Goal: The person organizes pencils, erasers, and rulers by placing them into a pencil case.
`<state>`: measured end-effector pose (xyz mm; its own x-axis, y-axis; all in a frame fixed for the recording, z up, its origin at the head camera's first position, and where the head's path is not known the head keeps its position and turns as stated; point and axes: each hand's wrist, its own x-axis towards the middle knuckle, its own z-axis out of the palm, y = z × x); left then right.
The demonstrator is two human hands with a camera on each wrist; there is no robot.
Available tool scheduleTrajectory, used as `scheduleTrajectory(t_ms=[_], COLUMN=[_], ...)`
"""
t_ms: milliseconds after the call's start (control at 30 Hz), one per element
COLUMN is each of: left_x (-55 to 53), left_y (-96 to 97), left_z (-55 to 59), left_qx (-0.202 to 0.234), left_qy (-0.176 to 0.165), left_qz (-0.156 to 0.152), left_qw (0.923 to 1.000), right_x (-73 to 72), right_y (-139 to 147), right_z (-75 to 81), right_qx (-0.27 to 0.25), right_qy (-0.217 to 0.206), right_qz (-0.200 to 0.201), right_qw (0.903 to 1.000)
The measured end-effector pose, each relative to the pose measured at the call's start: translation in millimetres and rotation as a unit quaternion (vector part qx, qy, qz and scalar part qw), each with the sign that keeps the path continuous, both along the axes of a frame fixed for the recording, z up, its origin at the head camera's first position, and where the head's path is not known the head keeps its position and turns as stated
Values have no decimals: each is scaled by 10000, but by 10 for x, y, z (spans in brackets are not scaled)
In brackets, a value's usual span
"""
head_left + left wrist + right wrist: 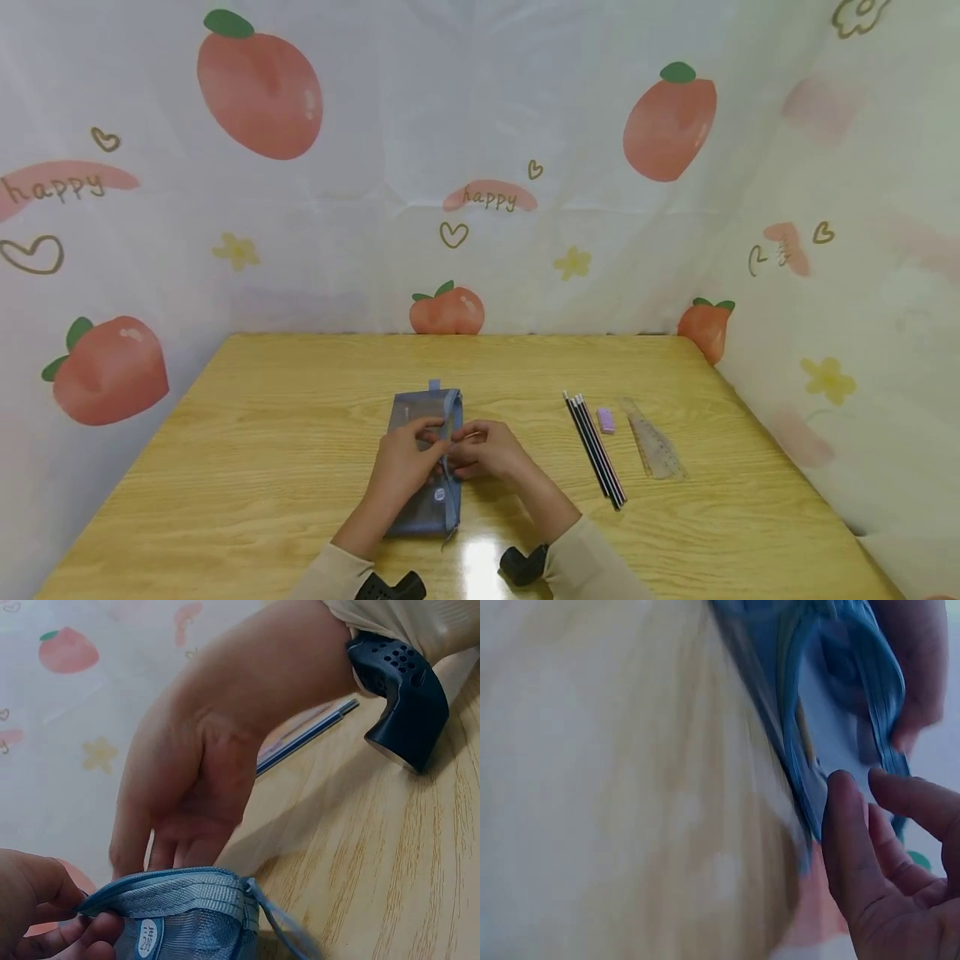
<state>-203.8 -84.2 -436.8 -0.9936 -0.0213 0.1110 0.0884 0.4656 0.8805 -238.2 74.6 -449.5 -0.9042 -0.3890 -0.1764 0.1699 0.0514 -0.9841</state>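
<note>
A blue-grey zippered pencil case lies lengthwise on the table, its zip side turned to the right. My left hand rests over its middle; in the left wrist view its fingers and thumb pinch the zip edge. At the right side of the case is my right hand. In the right wrist view the case's mouth gapes, and the right hand's thumb and fingers stand apart before it, with nothing visible between them. A thin brown strip shows in the mouth; its kind is unclear.
Several dark pencils lie in a bundle right of the case. Beside them are a purple eraser and a clear set square. A patterned cloth hangs behind the wooden table and along its sides.
</note>
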Motion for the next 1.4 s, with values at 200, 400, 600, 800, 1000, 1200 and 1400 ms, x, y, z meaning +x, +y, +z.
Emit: scheduleTrajectory(t_ms=[200, 400, 600, 800, 1000, 1200, 1400], left_x=[-3, -15, -22, -20, -13, -13, -12], left_y=[-11, -31, -60, -61, -57, -61, -63], left_z=[-16, 7, 7, 3, 10, 13, 10], left_qx=[88, 99, 109, 102, 165, 130, 149], left_qy=[64, -38, -65, -89, -66, -71, -82], left_qz=[78, 142, 183, 145, 94, 104, 102], left_qw=[9999, 9998, 9998, 9998, 9998, 9998, 9998], right_x=[-15, -120, -190, -211, -225, -232, -212], right_y=[295, 809, 1183, 1276, 1268, 1239, 1217], right_z=[110, 241, 295, 259, 217, 196, 205], right_qx=[2045, 4718, 5388, 5333, 5328, 5286, 5261], right_qy=[1485, 2725, 2555, 2468, 2374, 2449, 2415], right_qz=[-132, -400, -654, -683, -722, -746, -753], right_qw=[9674, 8376, 8001, 8063, 8090, 8094, 8119])
